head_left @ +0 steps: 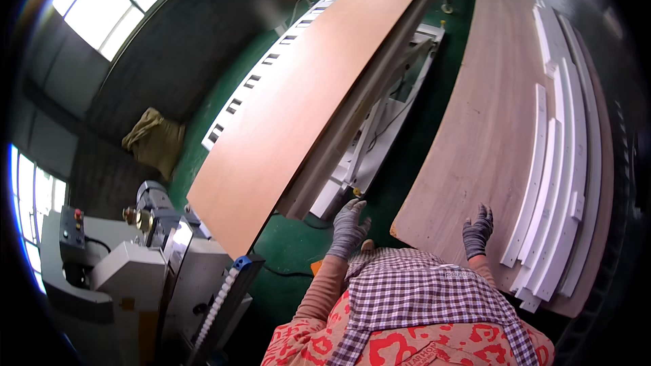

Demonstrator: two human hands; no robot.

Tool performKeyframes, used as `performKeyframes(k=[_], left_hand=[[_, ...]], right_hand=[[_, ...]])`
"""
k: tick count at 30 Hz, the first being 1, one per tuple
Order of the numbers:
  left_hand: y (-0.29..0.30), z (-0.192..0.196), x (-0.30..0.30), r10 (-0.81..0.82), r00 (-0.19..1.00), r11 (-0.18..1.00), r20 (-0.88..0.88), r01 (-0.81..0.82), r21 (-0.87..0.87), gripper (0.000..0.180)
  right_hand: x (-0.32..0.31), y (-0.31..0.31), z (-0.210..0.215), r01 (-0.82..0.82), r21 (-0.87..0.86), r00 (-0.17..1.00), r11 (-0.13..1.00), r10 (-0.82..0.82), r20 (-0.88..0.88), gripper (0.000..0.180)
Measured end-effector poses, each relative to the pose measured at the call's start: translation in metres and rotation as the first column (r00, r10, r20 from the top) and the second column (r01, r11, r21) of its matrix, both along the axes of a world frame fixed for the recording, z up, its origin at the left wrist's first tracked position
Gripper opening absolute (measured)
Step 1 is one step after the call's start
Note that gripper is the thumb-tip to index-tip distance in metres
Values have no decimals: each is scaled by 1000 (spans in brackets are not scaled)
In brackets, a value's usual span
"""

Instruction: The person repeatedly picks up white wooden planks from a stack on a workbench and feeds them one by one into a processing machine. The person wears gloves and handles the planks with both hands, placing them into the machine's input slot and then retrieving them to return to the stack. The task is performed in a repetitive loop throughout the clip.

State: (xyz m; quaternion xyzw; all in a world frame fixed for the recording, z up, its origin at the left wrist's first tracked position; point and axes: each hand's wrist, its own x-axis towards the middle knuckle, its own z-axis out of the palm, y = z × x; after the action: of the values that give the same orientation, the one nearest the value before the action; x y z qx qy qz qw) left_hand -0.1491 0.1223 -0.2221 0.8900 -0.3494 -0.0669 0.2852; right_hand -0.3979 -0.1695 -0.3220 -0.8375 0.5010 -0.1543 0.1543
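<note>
My left hand (349,232), in a grey knitted glove, is raised over the gap between two long boards. Its fingers are apart and hold nothing. Nearest to it is the lower end of a white metal frame (369,163) with a scissor-like support. My right hand (477,232), gloved alike, is over the near part of a brown wood-grain panel (468,142); its fingers are spread and nothing is in them. Whether it touches the panel I cannot tell. Several long white strips (560,183) lie lengthwise along the panel's right side, just right of this hand.
A long tan board (298,88) lies on a stack left of centre, beside a white slotted rail (254,81). At lower left stands a machine (135,264) with a motor and a white roller bar (215,305). An olive cloth bundle (156,139) sits by the wall on the green floor.
</note>
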Motion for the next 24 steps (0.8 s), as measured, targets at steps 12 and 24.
performKeyframes(k=[12,24], left_hand=[[255,30,58,800,423,517,426,-846,-130,78],[484,72,151,824,278,228,493,-960,160,108]], right_hand=[[122,28,53,-579,10,815,815,578,41,48],[232,154,77,-807,90,589,583,790,167,41]])
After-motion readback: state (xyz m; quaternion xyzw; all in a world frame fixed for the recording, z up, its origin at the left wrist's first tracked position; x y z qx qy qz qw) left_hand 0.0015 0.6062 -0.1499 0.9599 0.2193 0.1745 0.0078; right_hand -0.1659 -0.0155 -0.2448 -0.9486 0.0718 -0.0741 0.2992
